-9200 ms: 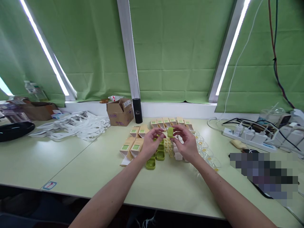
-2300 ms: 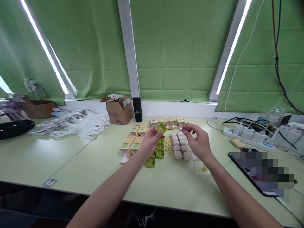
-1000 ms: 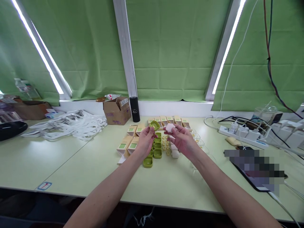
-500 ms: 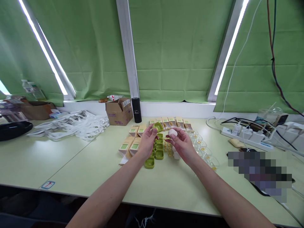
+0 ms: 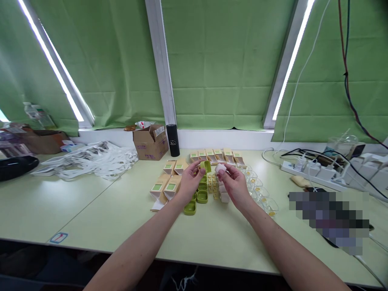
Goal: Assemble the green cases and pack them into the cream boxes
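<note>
My left hand (image 5: 191, 180) is closed on a small green tray (image 5: 206, 166), tilted so its hollow side turns toward the right. In my right hand (image 5: 235, 182) a small white rounded block (image 5: 220, 168) is pinched between thumb and fingers. The two pieces are close together but apart, above the table. Below them stand rows of green trays (image 5: 202, 197), small yellow square pieces (image 5: 215, 190) and more white blocks (image 5: 224, 197). Clear plastic covers (image 5: 268, 206) with yellow spots lie right of my right hand, which partly hides them.
Cardboard sleeves (image 5: 158, 188) with green labels stand left and behind. Farther back are a brown carton (image 5: 150, 143) and a black cylinder (image 5: 172, 140). White straps (image 5: 100, 159) lie left; a power strip (image 5: 312, 176) with cables is at right.
The green tray has turned from facing up to a steeper tilt and moved slightly right. The white block has turned a little in my right hand. The view has shifted slightly.
</note>
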### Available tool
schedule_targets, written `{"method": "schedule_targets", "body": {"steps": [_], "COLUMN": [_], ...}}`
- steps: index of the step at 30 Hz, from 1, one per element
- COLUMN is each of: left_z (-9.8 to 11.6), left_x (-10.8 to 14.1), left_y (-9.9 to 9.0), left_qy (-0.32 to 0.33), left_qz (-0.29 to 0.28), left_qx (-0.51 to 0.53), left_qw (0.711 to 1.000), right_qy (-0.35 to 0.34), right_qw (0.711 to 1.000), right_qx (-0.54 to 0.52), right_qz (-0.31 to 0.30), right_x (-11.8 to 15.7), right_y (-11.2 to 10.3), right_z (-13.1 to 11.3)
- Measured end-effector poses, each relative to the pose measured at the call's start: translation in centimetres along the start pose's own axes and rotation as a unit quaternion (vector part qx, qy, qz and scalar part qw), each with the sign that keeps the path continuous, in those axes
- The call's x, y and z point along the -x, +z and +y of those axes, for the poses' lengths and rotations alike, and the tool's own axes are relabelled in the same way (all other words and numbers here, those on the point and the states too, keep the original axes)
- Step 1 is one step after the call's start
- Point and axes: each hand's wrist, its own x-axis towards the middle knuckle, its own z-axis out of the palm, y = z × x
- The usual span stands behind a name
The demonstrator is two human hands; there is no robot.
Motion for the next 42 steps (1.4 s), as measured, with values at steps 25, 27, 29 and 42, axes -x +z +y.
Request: {"method": "schedule_targets", "body": {"steps": [25, 27, 29, 42], "left_z": [0.52, 0.48, 0.41, 0.08], "left_x": [0.52, 0.50, 0.47, 0.79], "left_y": [0.36, 0.37, 0.37, 0.34], "left_qy": [0.060, 0.061, 0.063, 0.119], "left_qz": [-0.020, -0.021, -0.022, -0.024], "left_qx": [-0.207, -0.213, -0.212, -0.249], "left_qw": [0.976, 0.975, 0.975, 0.961], "right_qy": [-0.004, -0.004, -0.003, -0.011], "right_qw": [0.996, 0.996, 0.996, 0.996], "right_qx": [0.081, 0.084, 0.079, 0.080], "right_qz": [-0.034, -0.036, -0.033, -0.030], "right_x": [0.38, 0.40, 0.44, 0.55], "right_y": [0.12, 0.14, 0.20, 0.59], "right_z": [-0.93, -0.90, -0.90, -0.42]}}
